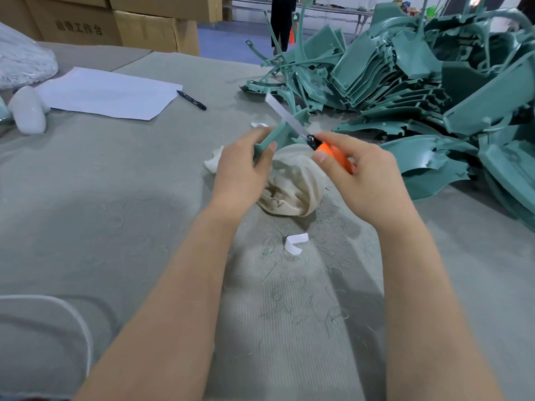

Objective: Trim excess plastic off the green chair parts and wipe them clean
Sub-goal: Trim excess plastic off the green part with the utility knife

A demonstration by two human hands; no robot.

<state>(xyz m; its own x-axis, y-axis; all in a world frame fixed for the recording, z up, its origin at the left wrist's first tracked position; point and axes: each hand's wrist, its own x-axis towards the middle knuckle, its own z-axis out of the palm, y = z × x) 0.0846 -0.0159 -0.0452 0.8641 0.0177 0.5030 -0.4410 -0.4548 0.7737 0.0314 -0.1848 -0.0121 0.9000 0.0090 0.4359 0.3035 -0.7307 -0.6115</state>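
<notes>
My left hand [241,172] grips a small green chair part [275,137] above the table, fingers and thumb curled round it. My right hand [366,175] holds an orange utility knife [333,151]; its long blade [285,115] points up and away, lying against the part's far edge. A crumpled beige cloth [292,189] lies on the grey table cover [115,175] just below both hands. Thin green shavings [292,299] are scattered on the cover near me.
A big heap of green chair parts [419,91] fills the right side. A white sheet of paper [110,94] and a pen [191,100] lie at the left, a white bottle [29,114] beyond. Cardboard boxes [121,21] stand behind. A white scrap [295,244] lies near me.
</notes>
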